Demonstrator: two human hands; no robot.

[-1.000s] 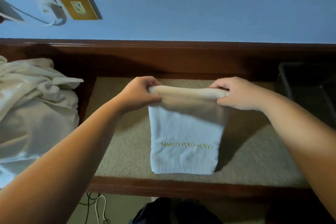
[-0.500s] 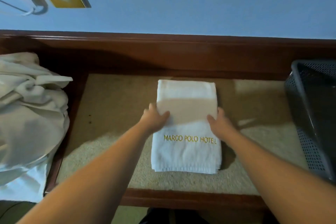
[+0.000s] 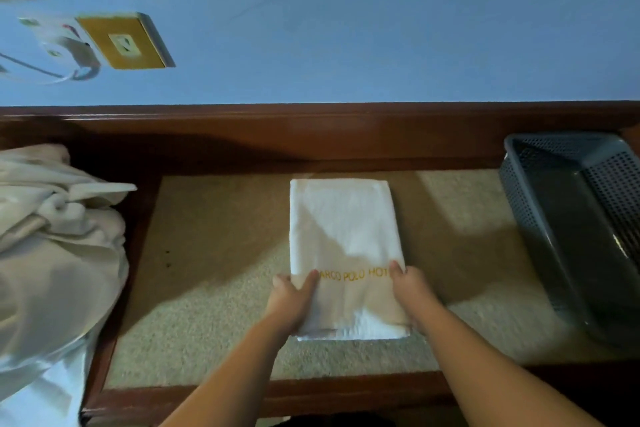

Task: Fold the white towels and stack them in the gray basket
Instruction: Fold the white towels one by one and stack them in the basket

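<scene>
My left hand (image 3: 292, 302) & right hand (image 3: 410, 291) each grip a near-side edge of the folded hotel towel (image 3: 343, 236) — flat on the beige mat (image 3: 214, 253), gray basket (image 3: 568, 218) off to the right.

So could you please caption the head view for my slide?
Both hands, left hand and right hand, grip a folded white towel.

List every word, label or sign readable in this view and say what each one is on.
"ARCO POLO HOT": gold letters across the folded white towel; the left hand covers the start and the right hand covers the end.
Wall plate: carries marks, too blurred to read.
White device beside the plate: small coloured marks, too blurred to read.
Gray basket: no text visible.
</scene>
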